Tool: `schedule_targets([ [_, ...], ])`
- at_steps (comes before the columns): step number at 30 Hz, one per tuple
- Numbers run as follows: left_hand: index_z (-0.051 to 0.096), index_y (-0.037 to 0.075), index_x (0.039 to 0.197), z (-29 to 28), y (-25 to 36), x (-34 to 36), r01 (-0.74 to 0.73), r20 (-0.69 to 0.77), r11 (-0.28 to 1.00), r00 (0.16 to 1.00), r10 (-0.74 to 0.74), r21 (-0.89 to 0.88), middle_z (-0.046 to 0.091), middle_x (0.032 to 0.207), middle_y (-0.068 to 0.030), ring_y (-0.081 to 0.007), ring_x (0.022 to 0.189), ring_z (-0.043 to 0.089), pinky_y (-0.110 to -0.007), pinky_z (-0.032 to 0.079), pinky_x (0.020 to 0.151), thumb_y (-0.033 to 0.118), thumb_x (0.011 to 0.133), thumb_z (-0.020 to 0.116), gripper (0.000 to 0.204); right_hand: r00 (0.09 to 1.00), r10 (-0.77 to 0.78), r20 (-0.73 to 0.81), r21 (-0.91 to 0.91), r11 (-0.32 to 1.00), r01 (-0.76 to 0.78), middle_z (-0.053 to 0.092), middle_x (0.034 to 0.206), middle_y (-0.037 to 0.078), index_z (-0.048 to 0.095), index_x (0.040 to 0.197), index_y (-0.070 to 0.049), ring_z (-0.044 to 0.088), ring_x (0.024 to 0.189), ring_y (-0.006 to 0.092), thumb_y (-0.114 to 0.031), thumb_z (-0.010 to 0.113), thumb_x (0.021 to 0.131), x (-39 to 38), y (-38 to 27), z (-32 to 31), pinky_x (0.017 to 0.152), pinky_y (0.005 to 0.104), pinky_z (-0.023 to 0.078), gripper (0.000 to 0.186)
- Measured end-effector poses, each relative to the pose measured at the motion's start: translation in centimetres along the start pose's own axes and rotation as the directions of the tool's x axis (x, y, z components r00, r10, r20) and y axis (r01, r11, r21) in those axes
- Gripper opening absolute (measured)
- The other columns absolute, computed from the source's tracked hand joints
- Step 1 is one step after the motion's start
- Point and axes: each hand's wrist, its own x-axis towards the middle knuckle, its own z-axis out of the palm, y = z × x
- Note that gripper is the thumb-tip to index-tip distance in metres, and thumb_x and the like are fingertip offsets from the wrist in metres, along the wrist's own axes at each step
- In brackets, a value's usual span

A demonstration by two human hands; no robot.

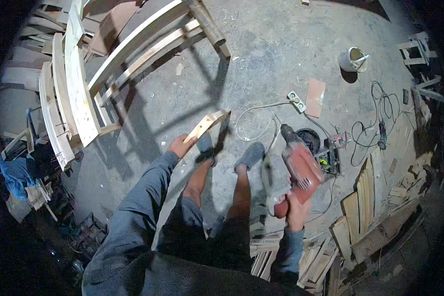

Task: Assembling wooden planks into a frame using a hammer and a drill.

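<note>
A red electric drill (302, 165) is in my right hand (298, 209), my fingers wrapped round its handle. Its dark chuck and thin bit point away from me, over the floor. My left hand (179, 146) grips one end of a short piece of light wood (205, 127), which tilts up and to the right above my feet. Beyond it at the far left stands a wooden frame (138, 44) with curved rails and legs, apart from both hands. Part of the drill's grip is hidden by my right hand.
A white power strip (296, 101) with its cable lies beside a brown flat board (315, 97). Farther off stands a white bucket (353, 60). A black tool tray (328, 150) is right of the drill. Cables (375, 126) and wood offcuts (365, 197) lie at the right.
</note>
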Motion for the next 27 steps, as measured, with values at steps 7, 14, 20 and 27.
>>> schedule_targets([
  [7, 0.065, 0.003, 0.096, 2.5, 2.7, -2.0, -0.029, 0.017, 0.987, 0.999, 0.027, 0.160, 0.065, 0.086, -0.0216, -0.0382, 0.081, 0.063, -0.045, 0.048, 0.074, 0.061, 0.085, 0.057, 0.060, 0.964, -0.024, 0.263, -0.250, 0.964, 0.092, 0.067, 0.085, 0.010, 0.060, 0.107, 0.002, 0.064, 0.078, 0.0176, -0.003, 0.063, 0.081, -4.7, -0.1, 5.2, 0.065, 0.0314, 0.051, 0.026],
  [14, 0.065, 0.004, 0.103, 5.2, 0.9, -4.4, 0.044, -0.032, 0.996, 0.999, -0.042, 0.074, 0.067, 0.094, -0.0224, -0.0395, 0.092, 0.064, -0.045, 0.050, 0.081, 0.067, 0.078, 0.061, 0.068, 0.929, -0.066, 0.363, -0.668, 0.677, 0.309, 0.068, 0.096, 0.021, 0.053, 0.128, -0.001, 0.070, 0.091, 0.0300, -0.004, 0.066, 0.077, -12.1, -2.1, 9.8, 0.072, 0.0367, 0.054, 0.052],
  [20, 0.066, 0.008, 0.105, 6.0, 0.4, -5.3, 0.124, -0.012, 0.992, 0.992, -0.124, 0.004, 0.067, 0.100, -0.0207, -0.0383, 0.095, 0.064, -0.044, 0.050, 0.084, 0.065, 0.078, 0.061, 0.063, 0.892, -0.089, 0.443, -0.634, 0.673, 0.382, 0.067, 0.097, 0.023, 0.054, 0.128, -0.001, 0.068, 0.094, 0.0362, -0.005, 0.068, 0.075, -12.2, -2.5, 10.7, 0.072, 0.0394, 0.055, 0.055],
  [27, 0.065, 0.009, 0.107, 7.1, -0.5, -4.8, 0.091, -0.018, 0.994, 0.996, -0.090, 0.054, 0.067, 0.102, -0.0197, -0.0375, 0.096, 0.064, -0.044, 0.050, 0.084, 0.067, 0.078, 0.060, 0.065, 0.860, -0.221, 0.461, -0.613, 0.622, 0.488, 0.068, 0.099, 0.020, 0.055, 0.128, -0.005, 0.069, 0.091, 0.0358, -0.003, 0.068, 0.074, -10.9, -1.7, 11.6, 0.074, 0.0381, 0.055, 0.055],
])
